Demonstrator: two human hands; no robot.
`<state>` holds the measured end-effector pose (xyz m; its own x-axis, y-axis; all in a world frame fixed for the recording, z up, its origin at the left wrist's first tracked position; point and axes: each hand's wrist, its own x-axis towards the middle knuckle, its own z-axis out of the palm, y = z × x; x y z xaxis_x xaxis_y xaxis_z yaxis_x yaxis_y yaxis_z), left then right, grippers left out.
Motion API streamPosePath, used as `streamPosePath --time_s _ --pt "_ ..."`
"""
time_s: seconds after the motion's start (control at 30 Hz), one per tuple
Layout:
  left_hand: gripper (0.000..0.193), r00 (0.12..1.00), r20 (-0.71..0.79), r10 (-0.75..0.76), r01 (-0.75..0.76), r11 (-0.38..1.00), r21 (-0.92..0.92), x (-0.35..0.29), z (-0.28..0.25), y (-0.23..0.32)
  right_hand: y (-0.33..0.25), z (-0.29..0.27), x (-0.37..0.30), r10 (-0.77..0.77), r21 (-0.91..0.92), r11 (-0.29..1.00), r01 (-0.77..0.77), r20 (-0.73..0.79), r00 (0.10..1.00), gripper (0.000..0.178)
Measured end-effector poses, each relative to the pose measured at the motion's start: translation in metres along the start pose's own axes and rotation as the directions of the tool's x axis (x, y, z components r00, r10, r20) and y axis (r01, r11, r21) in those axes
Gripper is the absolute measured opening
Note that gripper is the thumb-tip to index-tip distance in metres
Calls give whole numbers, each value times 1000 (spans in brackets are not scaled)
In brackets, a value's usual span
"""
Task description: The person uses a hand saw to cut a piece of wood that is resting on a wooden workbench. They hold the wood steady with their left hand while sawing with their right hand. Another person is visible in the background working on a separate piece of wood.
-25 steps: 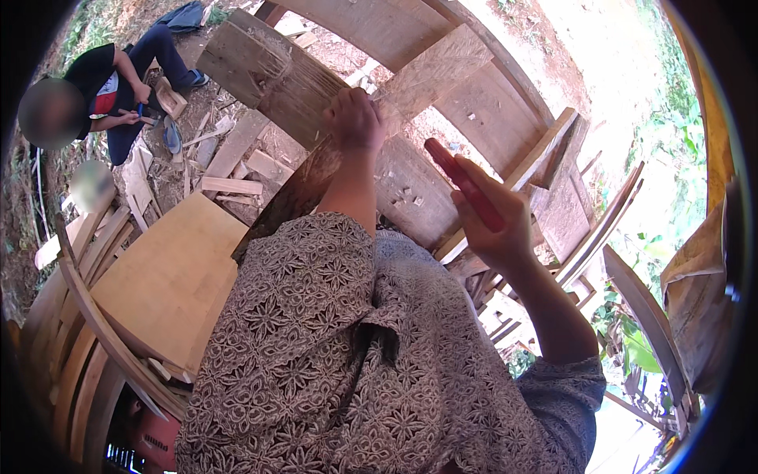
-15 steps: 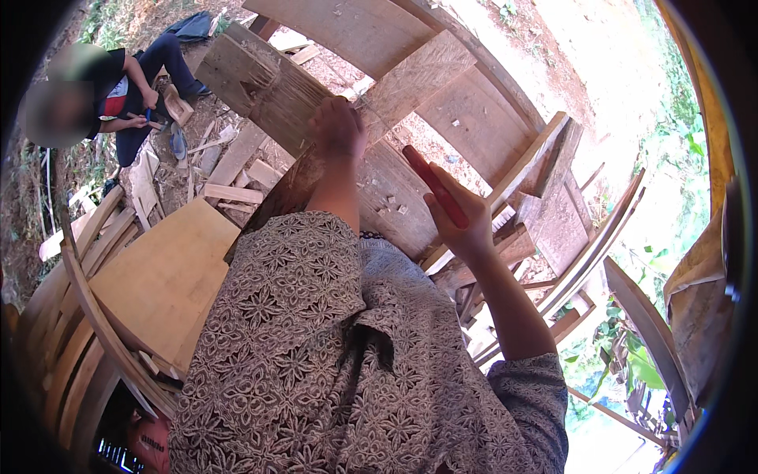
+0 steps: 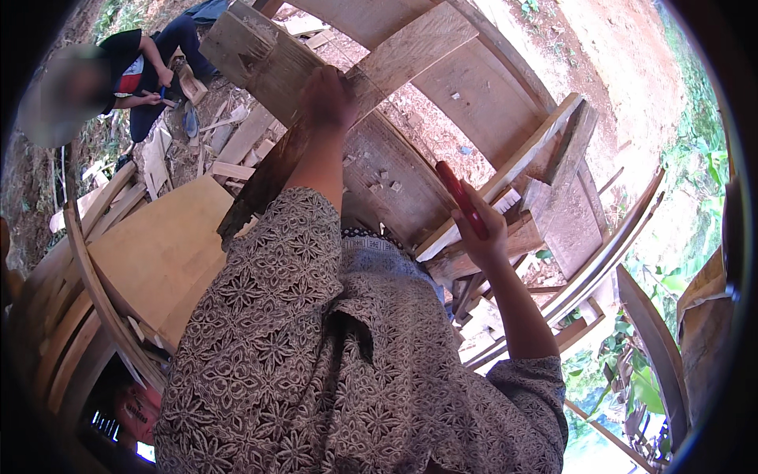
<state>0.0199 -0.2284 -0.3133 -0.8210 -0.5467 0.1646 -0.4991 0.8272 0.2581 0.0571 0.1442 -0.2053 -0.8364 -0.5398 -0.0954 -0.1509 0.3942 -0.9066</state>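
My left hand (image 3: 328, 99) is closed at the edge of a rough wooden plank (image 3: 414, 57), which lies slantwise over a wide board. Its fingertips are partly hidden and in shadow. My right hand (image 3: 482, 227), to the right and nearer to me, is wrapped round a slim red tool (image 3: 458, 193). The tool's upper end sticks out past the fingers, apart from the wood; its exact kind is unclear. Below both hands, the wide weathered board (image 3: 395, 178) carries several small wood chips (image 3: 384, 175).
A wooden frame (image 3: 545, 146) stands at the right. At far left a person (image 3: 130, 75) sits, hands on a small blue-handled tool (image 3: 163, 94). Offcuts (image 3: 233, 170) litter the ground. A pale panel (image 3: 158, 261) and stacked boards (image 3: 103, 316) are at my left.
My right hand has lowered slightly with the red tool, away from the plank. My left hand stays on the plank. The whole view has shifted a little.
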Motion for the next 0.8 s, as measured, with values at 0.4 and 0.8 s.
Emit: streamPosePath --time_s 0.4,0.8 --pt "21 996 -90 20 -16 999 40 -4 13 -1 -40 24 49 -154 32 988 154 -2 988 58" --pt "18 999 -44 23 -24 999 -26 -4 8 -1 19 12 23 -10 -57 998 17 123 992 64"
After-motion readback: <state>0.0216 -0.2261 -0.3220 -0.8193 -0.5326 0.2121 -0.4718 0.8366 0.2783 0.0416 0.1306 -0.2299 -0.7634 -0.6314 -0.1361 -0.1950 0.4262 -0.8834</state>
